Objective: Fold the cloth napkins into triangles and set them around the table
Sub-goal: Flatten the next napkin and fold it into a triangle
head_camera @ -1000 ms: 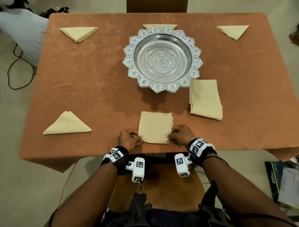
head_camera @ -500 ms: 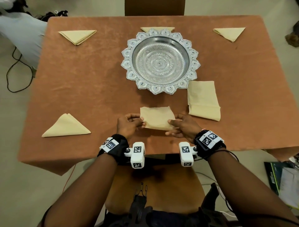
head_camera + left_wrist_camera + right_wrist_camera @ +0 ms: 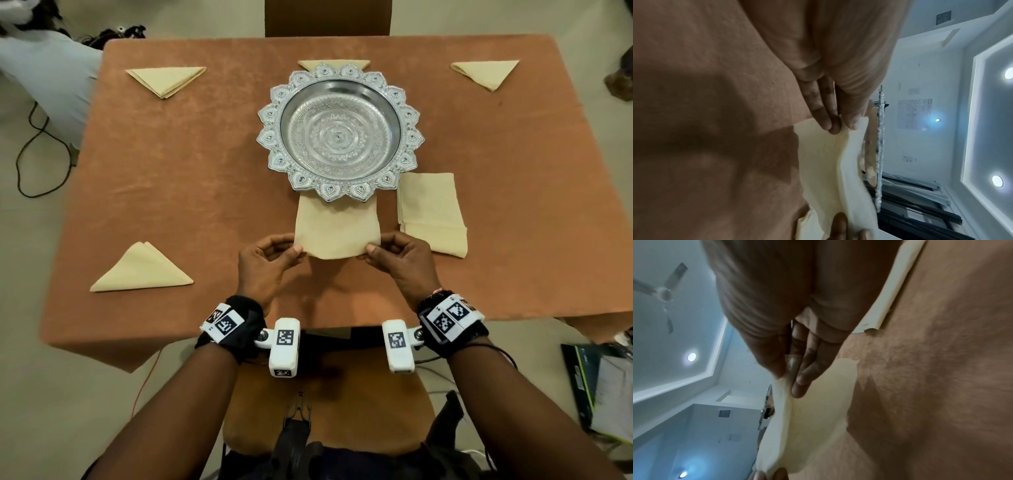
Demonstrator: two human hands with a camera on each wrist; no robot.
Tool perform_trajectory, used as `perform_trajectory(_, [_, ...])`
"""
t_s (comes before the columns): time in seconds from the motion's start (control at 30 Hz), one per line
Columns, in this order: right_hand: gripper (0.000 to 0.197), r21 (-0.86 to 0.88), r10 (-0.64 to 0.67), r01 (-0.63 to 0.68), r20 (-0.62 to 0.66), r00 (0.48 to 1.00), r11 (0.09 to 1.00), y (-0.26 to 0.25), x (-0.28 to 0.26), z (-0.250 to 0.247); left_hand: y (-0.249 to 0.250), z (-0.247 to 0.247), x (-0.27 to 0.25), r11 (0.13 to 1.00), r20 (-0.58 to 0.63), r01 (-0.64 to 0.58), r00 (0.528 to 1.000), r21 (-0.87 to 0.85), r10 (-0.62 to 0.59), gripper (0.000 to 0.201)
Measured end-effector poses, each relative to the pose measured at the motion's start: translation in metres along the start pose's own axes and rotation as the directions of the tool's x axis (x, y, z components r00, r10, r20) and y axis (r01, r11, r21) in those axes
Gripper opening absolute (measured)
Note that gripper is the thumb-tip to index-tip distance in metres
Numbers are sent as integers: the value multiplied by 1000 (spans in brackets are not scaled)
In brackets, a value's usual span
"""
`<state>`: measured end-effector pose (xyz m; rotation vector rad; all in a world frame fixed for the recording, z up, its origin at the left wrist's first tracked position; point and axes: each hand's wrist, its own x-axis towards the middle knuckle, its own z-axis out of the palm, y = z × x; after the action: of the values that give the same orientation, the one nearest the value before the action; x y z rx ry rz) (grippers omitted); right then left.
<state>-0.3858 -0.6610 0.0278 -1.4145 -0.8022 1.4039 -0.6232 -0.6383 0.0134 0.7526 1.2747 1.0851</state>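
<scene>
Left hand (image 3: pixel 263 263) and right hand (image 3: pixel 399 262) each pinch a near corner of the napkin (image 3: pixel 337 229). Napkin's far edge lies near the silver tray (image 3: pixel 340 132).

A silver ornate bowl (image 3: pixel 340 132) with a scalloped rim stands on the table with an orange-brown cloth (image 3: pixel 191 171), just beyond the hands. A brown chair back (image 3: pixel 328 17) is at the far side of the table, well beyond the hands. A black cable (image 3: pixel 30 150) lies on the floor far to the left of the left hand. Some papers and a dark folder (image 3: pixel 599 387) lie on the floor to the right of the right hand, nearer to the person
</scene>
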Motion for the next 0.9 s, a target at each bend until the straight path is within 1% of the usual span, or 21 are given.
perform_trajectory(0.1, [18, -22, 56, -56, -19, 998, 998, 18, -5, -3, -18, -9, -5, 997, 3, 48, 999, 59, -49, 18])
perform_trajectory(0.2, [12, -42, 181, -182, -17, 983, 982, 39, -4, -4, -42, -17, -3, 980, -14, 130, 991, 151, -130, 15])
perform_trajectory(0.27, [6, -58, 288, -288, -15, 958, 956, 55, -2, -4, -58, -22, 1, 957, -20, 202, 979, 210, -203, 12])
perform_trajectory(0.33, [5, -104, 376, -378, -41, 926, 920, 70, -1, -4, -71, -26, 3, 930, -13, 247, 967, 271, -253, 11])
perform_trajectory(0.47, [7, -186, 455, -467, -104, 884, 865, 87, 0, -6, -82, -29, 5, 903, -22, 287, 955, 319, -295, 12])
perform_trajectory(0.53, [12, -211, 474, -488, -116, 873, 847, 90, 0, -5, -83, -30, 7, 897, -29, 285, 956, 338, -293, 12])
perform_trajectory(0.67, [19, -268, 438, -472, -178, 881, 840, 92, 0, -7, -82, -29, 10, 878, -14, 264, 959, 400, -282, 12])
perform_trajectory(0.8, [19, -351, 441, -463, -144, 886, 814, 87, -4, -10, -81, -28, 12, 857, -5, 249, 961, 451, -276, 10])
perform_trajectory(0.9, [20, -423, 401, -429, -158, 902, 798, 88, -5, -12, -83, -29, 12, 840, -17, 236, 965, 488, -262, 7])
